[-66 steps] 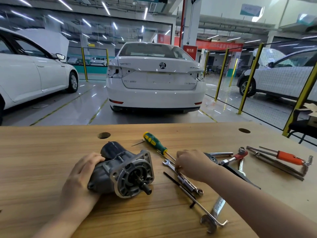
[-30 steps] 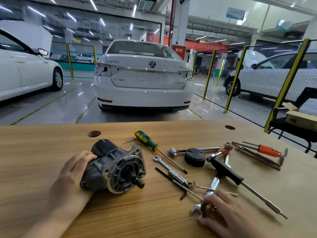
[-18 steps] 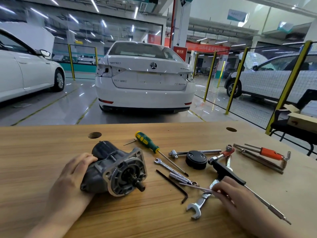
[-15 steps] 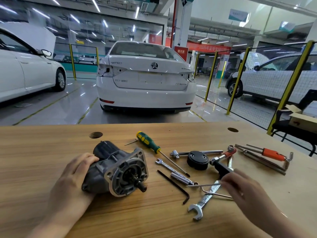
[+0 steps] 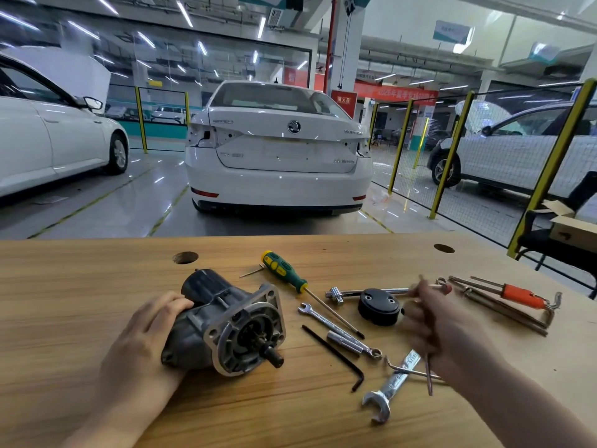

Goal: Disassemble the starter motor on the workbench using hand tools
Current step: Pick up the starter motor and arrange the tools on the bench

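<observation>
Though blurred, right hand now aloft, rod pinched; left hand flat on starter motor.

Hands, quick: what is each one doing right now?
Left hand: open, resting on the grey metal starter motor.
Right hand: blurred, gripping a thin metal rod.
</observation>
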